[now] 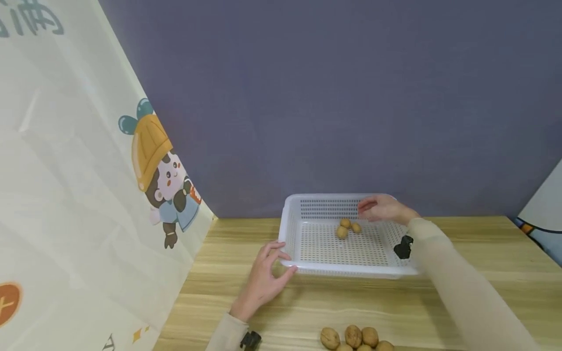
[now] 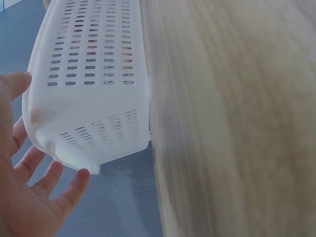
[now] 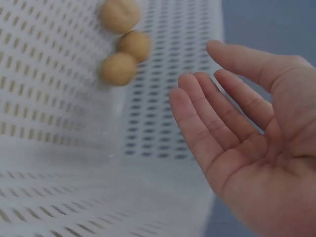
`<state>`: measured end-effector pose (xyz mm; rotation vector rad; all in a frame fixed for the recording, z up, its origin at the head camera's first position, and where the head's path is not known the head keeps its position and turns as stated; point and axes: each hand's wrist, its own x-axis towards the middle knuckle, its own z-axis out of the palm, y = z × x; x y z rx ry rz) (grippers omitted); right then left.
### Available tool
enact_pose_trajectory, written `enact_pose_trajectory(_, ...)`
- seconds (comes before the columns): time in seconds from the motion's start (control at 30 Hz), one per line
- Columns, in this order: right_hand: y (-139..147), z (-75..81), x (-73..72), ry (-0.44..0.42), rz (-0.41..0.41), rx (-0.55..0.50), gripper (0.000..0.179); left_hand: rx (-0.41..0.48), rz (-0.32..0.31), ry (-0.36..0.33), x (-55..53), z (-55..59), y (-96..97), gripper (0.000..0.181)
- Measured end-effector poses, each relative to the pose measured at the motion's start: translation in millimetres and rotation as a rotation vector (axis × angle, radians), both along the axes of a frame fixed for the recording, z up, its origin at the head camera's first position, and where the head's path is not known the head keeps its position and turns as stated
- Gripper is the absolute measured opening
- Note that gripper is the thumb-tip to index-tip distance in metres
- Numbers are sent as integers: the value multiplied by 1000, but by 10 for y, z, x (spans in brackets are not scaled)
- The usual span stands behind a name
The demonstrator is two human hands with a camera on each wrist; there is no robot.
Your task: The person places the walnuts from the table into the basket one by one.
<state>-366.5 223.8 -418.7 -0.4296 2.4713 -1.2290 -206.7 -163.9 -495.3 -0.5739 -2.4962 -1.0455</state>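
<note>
A white plastic basket with slotted walls stands on the wooden table. Three walnuts lie inside it, close together. My left hand touches the basket's near left corner, its fingers spread and relaxed. In the left wrist view, the thumb is at the rim and the other fingers reach round the corner. Over the basket's far right part is my right hand, holding nothing. The right wrist view shows its palm and loosely extended fingers, apart from the three walnuts.
Several more walnuts sit grouped on the table at the bottom edge of the head view, partly cut off. A dark blue-grey panel rises behind the basket. On the left is a white printed sheet with a cartoon figure.
</note>
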Motion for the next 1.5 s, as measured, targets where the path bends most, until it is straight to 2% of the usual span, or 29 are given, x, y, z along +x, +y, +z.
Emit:
enact_pose_trajectory(0.13, -28, 191, 97, 77, 45, 35, 57, 6, 0, 1, 2, 5, -11, 24)
enact_pose_trajectory(0.27, -47, 300, 314, 115, 99, 24, 52, 8, -5, 8, 2, -12, -5, 24)
enact_pose_trajectory(0.43, -60, 332, 611, 111, 147, -75, 48, 12, -4, 9, 8, -8, 3, 24)
enact_pose_trajectory(0.63, -141, 277, 984, 93, 226, -210, 46, 8, 0, 14, 2, -12, -1, 23)
enact_pose_trajectory(0.83, -240, 104, 1428, 98, 325, -282, 39, 14, -9, 16, -7, -25, 7, 23)
enact_pose_trajectory(1.03, -337, -211, 1754, 115, 414, -368, 35, 17, -3, 16, 3, -4, 11, 23)
enact_pose_trajectory(1.13, -326, -404, 1850, 112, 439, -368, 36, 14, 0, 18, 2, 6, 13, 23)
enact_pose_trajectory(1.27, -273, -644, 1925, 37, 448, -367, 35, 12, 6, 18, -1, 4, 6, 24)
enact_pose_trajectory(1.5, -159, -874, 1991, -98, 510, -407, 35, -3, 18, -12, 5, -20, -4, 24)
